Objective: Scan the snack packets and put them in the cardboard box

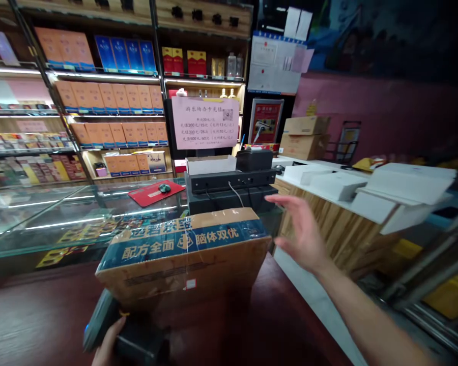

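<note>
A sealed brown cardboard box (pixel 213 264) with a blue printed band and clear tape across its top sits on the dark red tabletop (pixel 282 315). A small white and red sticker (pixel 191 283) is on its near side. At the lower left, my left hand (pixel 109 343) is closed around a dark handheld barcode scanner (pixel 101 320) with a blue light, close to the box's near left corner. The scanner's lower part is in shadow. My right hand (pixel 301 234) is open, fingers apart and curved, just beyond the box's right end; whether it touches the box I cannot tell.
Behind the box stand a black cash drawer and printer unit (pixel 232 180) and a pink price sign (pixel 205 123). A mouse (pixel 164 188) rests on a red mat (pixel 148 195) on the glass counter. White boxes (pixel 408 183) lie on the right counter; stocked shelves (pixel 110 96) line the back.
</note>
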`<action>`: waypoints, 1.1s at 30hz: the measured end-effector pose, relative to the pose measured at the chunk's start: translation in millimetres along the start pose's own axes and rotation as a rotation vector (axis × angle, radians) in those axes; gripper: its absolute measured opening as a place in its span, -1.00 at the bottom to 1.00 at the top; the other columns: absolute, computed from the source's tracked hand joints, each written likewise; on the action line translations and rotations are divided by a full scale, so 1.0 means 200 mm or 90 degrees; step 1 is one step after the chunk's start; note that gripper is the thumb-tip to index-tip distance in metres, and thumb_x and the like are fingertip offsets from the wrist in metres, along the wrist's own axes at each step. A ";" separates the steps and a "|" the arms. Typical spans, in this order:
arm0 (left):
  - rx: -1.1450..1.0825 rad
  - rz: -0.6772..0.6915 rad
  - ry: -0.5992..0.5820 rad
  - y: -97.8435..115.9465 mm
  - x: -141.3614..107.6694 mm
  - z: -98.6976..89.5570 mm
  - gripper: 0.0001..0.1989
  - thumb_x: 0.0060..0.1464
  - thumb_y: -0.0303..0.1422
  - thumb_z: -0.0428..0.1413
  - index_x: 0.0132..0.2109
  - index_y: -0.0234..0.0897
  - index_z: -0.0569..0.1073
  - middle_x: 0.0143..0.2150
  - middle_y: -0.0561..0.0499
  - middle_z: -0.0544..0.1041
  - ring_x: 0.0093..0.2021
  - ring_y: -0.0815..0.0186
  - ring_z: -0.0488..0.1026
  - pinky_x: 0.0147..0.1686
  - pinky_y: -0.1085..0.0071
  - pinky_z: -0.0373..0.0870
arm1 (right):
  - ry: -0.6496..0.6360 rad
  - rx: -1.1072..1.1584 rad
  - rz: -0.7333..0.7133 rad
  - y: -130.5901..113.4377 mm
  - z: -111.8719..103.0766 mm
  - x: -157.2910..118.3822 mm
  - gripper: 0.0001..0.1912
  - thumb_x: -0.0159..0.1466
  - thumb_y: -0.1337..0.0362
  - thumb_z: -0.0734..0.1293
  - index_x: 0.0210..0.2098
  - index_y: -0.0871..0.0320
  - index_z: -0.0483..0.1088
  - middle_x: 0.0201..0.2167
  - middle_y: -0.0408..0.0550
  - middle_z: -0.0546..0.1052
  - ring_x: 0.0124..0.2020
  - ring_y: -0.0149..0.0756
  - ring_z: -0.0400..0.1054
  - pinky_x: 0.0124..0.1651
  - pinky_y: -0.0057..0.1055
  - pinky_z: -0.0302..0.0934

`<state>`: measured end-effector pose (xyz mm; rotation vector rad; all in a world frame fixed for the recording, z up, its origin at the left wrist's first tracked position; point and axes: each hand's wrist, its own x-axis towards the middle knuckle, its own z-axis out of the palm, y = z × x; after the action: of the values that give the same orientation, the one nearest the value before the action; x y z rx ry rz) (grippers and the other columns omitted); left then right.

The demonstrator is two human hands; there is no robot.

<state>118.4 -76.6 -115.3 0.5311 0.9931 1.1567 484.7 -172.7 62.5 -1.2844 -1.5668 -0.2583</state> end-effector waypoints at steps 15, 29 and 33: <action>-0.050 -0.014 -0.045 -0.01 0.03 -0.06 -0.29 -0.14 -0.27 0.22 0.23 -0.14 0.34 -0.04 0.04 0.59 0.12 0.00 0.41 0.13 0.21 0.35 | -0.081 0.217 0.422 0.45 0.52 -0.53 -0.48 0.18 -0.05 0.30 0.03 0.10 0.35 0.03 0.13 0.51 0.04 -0.02 0.43 0.04 -0.10 0.35; -0.157 0.060 -0.158 0.05 -0.07 -0.05 -0.35 0.05 -0.18 0.05 0.31 -0.14 0.23 0.23 -0.09 0.39 0.10 -0.01 0.42 0.09 0.07 0.36 | -0.200 0.447 0.694 0.32 0.27 -0.36 -0.43 0.19 -0.13 0.31 -0.02 0.18 0.48 -0.05 0.14 0.57 -0.04 -0.01 0.48 0.01 -0.12 0.39; -0.077 0.000 -0.216 0.04 -0.07 -0.03 -0.35 0.05 -0.31 0.08 0.31 -0.20 0.21 0.27 -0.17 0.32 -0.12 0.03 0.54 -0.07 0.01 0.45 | -0.192 0.374 0.688 0.36 0.20 -0.34 -0.47 0.20 -0.09 0.32 0.02 0.13 0.47 -0.04 0.13 0.57 -0.08 -0.04 0.51 0.01 -0.19 0.39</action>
<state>108.1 -87.9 -106.5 0.6063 0.6287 1.0754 511.7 -156.2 -39.5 -1.5150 -0.8584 1.0313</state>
